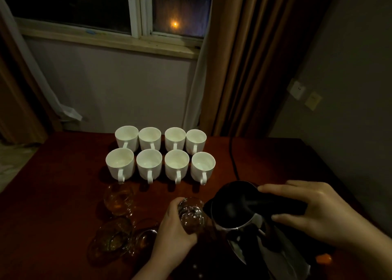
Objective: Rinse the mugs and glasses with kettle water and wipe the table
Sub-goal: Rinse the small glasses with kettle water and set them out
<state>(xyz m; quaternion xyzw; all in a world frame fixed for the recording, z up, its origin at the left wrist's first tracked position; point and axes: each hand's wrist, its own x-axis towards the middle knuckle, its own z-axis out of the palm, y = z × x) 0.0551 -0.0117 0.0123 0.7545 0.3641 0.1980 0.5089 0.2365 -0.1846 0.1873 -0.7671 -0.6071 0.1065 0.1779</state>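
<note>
Left hand point(174, 228) grips a glass point(191, 214), right hand point(307, 212) holds the kettle point(244, 220) by its lid end. Eight white mugs point(161, 154) mid-frame look water-filled; other glasses and wiping seem left.

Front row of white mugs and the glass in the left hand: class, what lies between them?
Head view: only bare dark table separates the front mugs from the glass in the left hand.

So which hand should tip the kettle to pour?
Probably the right hand: its fingers already rest on the kettle lid. The left hand is busy holding a glass by the spout.
</note>
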